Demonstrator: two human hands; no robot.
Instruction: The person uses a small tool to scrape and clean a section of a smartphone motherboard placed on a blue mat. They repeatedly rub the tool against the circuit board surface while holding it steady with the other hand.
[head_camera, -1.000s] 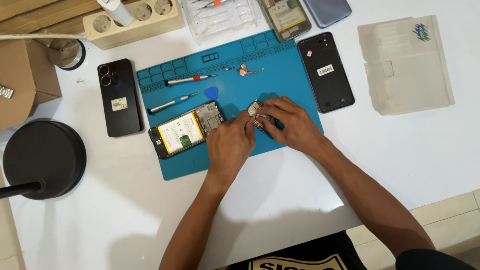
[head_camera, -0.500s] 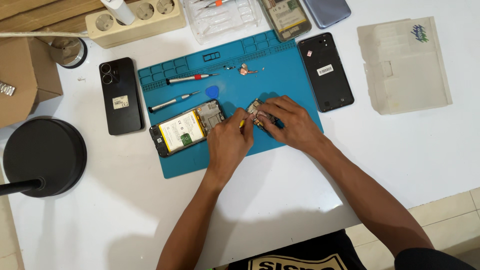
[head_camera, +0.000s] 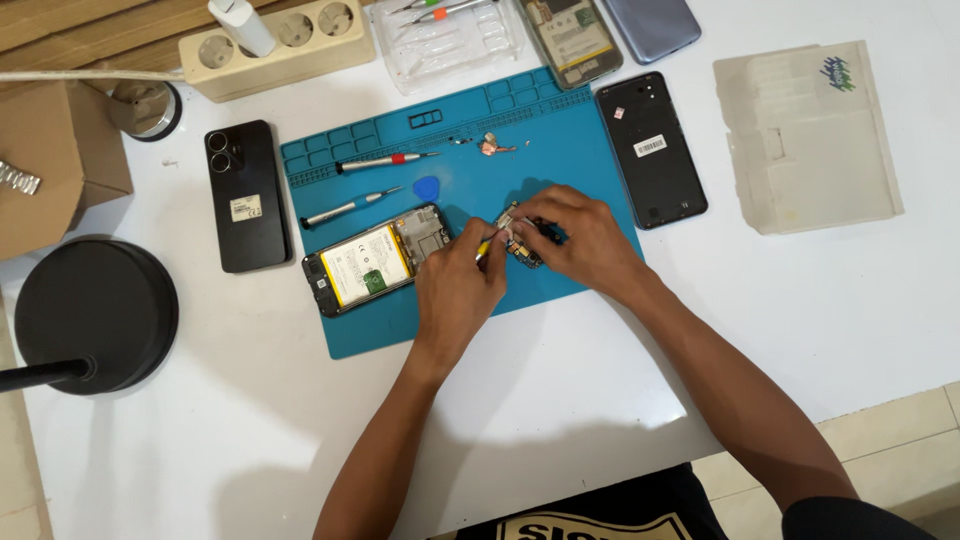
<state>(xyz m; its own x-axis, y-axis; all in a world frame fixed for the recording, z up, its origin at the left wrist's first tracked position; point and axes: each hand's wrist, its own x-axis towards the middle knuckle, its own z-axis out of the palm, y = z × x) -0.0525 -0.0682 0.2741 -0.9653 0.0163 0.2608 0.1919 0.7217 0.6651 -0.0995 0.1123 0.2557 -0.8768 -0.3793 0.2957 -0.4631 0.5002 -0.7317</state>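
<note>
**Small phone board held over the blue mat**

Both hands close together in the middle of the blue work mat (head_camera: 560, 130). Right hand (head_camera: 580, 235) curled shut around a small circuit board (head_camera: 520, 245), holding it just above the mat. Left hand (head_camera: 455, 285) pinched shut on a thin tool with a yellow tip (head_camera: 483, 250), tip touching the board.

Just left of the hands, an opened phone (head_camera: 370, 262) lying face down on the mat, back cover off, battery showing. Looks like the board is already out of this phone. Phone not put back together yet, so plenty left to do.

Two small screwdrivers (head_camera: 385, 163) lying on the mat above the phone, untouched. Blue pick (head_camera: 427, 187) beside them. Tiny loose parts (head_camera: 490, 147) near the top of the mat.

Off the mat: a black phone (head_camera: 245, 195) to the left, a black back cover (head_camera: 652, 148) to the right, a clear plastic box (head_camera: 805, 140) further right, a black lamp base (head_camera: 95, 312) at the far left.
</note>
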